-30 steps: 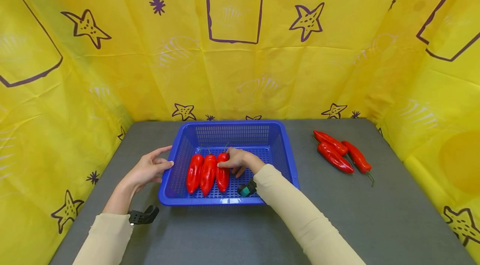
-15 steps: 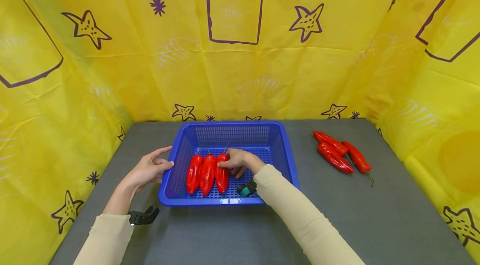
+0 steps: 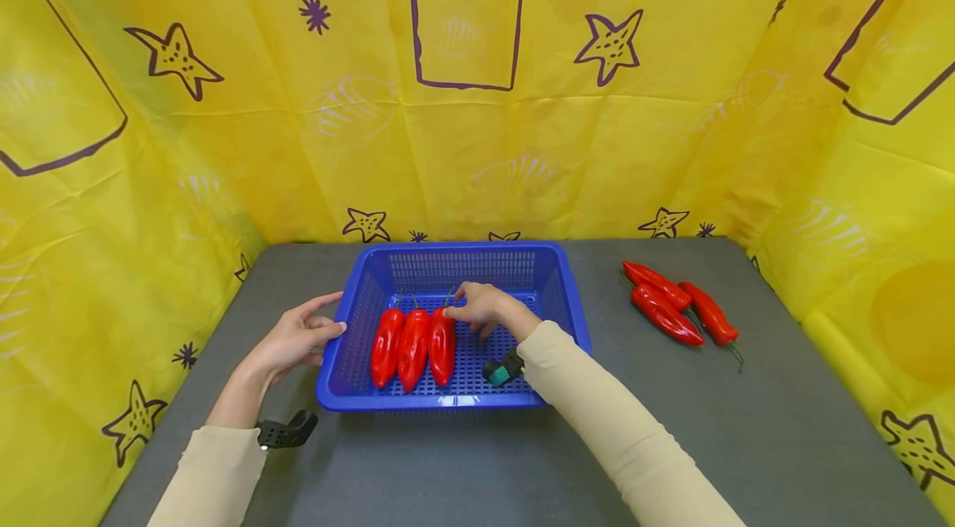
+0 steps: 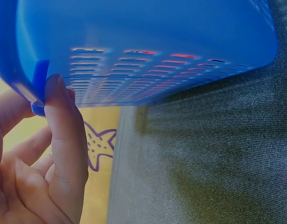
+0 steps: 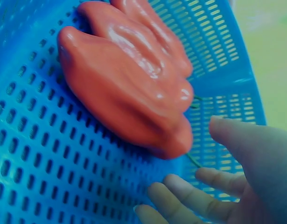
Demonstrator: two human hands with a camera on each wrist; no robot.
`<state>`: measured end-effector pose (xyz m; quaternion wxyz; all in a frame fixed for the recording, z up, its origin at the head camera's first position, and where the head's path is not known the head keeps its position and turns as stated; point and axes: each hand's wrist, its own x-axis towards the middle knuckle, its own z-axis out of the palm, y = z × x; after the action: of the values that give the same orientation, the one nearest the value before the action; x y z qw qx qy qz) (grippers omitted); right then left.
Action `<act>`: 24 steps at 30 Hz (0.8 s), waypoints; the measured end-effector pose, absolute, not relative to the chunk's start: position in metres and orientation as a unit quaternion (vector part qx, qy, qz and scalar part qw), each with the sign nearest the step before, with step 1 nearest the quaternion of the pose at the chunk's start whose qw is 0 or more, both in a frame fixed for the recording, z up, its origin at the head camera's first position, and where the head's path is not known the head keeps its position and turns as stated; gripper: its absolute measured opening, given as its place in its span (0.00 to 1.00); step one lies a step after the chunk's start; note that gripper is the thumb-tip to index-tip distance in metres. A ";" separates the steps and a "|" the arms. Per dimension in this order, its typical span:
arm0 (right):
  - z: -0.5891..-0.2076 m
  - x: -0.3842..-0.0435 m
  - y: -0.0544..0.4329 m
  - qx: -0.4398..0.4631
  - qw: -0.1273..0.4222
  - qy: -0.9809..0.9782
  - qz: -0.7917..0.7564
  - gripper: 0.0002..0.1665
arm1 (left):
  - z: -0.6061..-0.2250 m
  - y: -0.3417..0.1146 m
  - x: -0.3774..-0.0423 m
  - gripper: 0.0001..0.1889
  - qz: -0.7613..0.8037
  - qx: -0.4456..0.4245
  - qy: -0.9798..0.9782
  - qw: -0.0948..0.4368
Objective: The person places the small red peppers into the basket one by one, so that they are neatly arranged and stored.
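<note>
A blue plastic basket (image 3: 373,403) stands on the dark table, with three long red peppers side by side in its left half: a left pepper (image 3: 386,347), a middle pepper (image 3: 414,351) and a right pepper (image 3: 443,355). My left hand (image 3: 298,336) pinches the basket's left rim, the thumb (image 4: 64,121) against the outside of it. Over the basket floor, just beyond the right pepper, is my right hand (image 3: 483,305). Its fingers (image 5: 173,205) are spread and hold nothing; the right wrist view shows a gap between them and the nearest pepper (image 5: 124,98).
On the table to the right of the basket lie three more red peppers, among them a front one (image 3: 666,316) and a right one (image 3: 710,311). A yellow cloth (image 3: 477,154) with starfish drawings surrounds the table (image 3: 448,469) at the back and sides.
My right hand has let go of the right pepper and moved slightly up and to the right. The peppers, the basket and my left hand stay where they were.
</note>
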<state>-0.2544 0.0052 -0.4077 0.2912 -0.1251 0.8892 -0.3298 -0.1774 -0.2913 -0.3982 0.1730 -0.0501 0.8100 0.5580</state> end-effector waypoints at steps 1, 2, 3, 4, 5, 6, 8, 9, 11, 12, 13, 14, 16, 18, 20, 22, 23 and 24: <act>-0.406 -0.255 0.007 -0.131 0.284 0.892 -0.326 0.31 | -0.398 -0.291 -0.177 0.37 0.559 -0.049 0.810 0.173; -0.404 -0.255 0.008 -0.137 0.277 0.895 -0.322 0.30 | -0.398 -0.291 -0.177 0.37 0.559 -0.049 0.809 0.174; -0.403 -0.255 0.009 -0.146 0.269 0.898 -0.316 0.30 | -0.398 -0.291 -0.177 0.37 0.559 -0.049 0.809 0.174; -0.401 -0.255 0.010 -0.154 0.261 0.901 -0.311 0.30 | -0.398 -0.291 -0.177 0.37 0.559 -0.049 0.809 0.174; -0.399 -0.256 0.011 -0.163 0.254 0.902 -0.308 0.29 | -0.398 -0.291 -0.177 0.37 0.559 -0.049 0.809 0.174; -0.397 -0.256 0.012 -0.172 0.248 0.903 -0.305 0.29 | -0.398 -0.291 -0.177 0.38 0.560 -0.048 0.809 0.174; -0.394 -0.256 0.013 -0.191 0.231 0.907 -0.296 0.28 | -0.398 -0.291 -0.177 0.38 0.559 -0.049 0.809 0.175; -0.392 -0.256 0.014 -0.201 0.222 0.908 -0.294 0.27 | -0.398 -0.291 -0.177 0.38 0.559 -0.049 0.809 0.175; -0.388 -0.256 0.016 -0.216 0.205 0.908 -0.293 0.27 | -0.397 -0.291 -0.177 0.37 0.558 -0.049 0.809 0.175; -0.386 -0.256 0.017 -0.223 0.196 0.909 -0.294 0.26 | -0.397 -0.291 -0.177 0.37 0.558 -0.049 0.810 0.175; -0.384 -0.256 0.018 -0.228 0.186 0.910 -0.292 0.26 | -0.397 -0.291 -0.177 0.37 0.557 -0.049 0.810 0.175; -0.382 -0.256 0.019 -0.233 0.175 0.911 -0.291 0.26 | -0.397 -0.290 -0.177 0.37 0.557 -0.049 0.810 0.175; -0.378 -0.256 0.022 -0.242 0.152 0.913 -0.290 0.25 | -0.397 -0.290 -0.177 0.37 0.557 -0.049 0.811 0.174; -0.374 -0.255 0.025 -0.249 0.134 0.914 -0.292 0.23 | -0.396 -0.290 -0.177 0.38 0.556 -0.048 0.811 0.174; -0.371 -0.254 0.029 -0.253 0.119 0.914 -0.295 0.23 | -0.396 -0.290 -0.177 0.38 0.556 -0.048 0.811 0.175; -0.367 -0.254 0.033 -0.256 0.111 0.912 -0.301 0.23 | -0.397 -0.290 -0.177 0.37 0.557 -0.053 0.810 0.175; -0.366 -0.254 0.034 -0.257 0.107 0.910 -0.307 0.23 | -0.397 -0.290 -0.177 0.37 0.557 -0.056 0.810 0.175; -0.364 -0.253 0.036 -0.259 0.103 0.908 -0.312 0.23 | -0.398 -0.290 -0.177 0.38 0.556 -0.052 0.811 0.176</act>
<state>-0.2535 0.0364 -0.3638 0.1030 -0.2588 0.9084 -0.3117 -0.1774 -0.2902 -0.3976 0.1763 -0.0518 0.8106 0.5560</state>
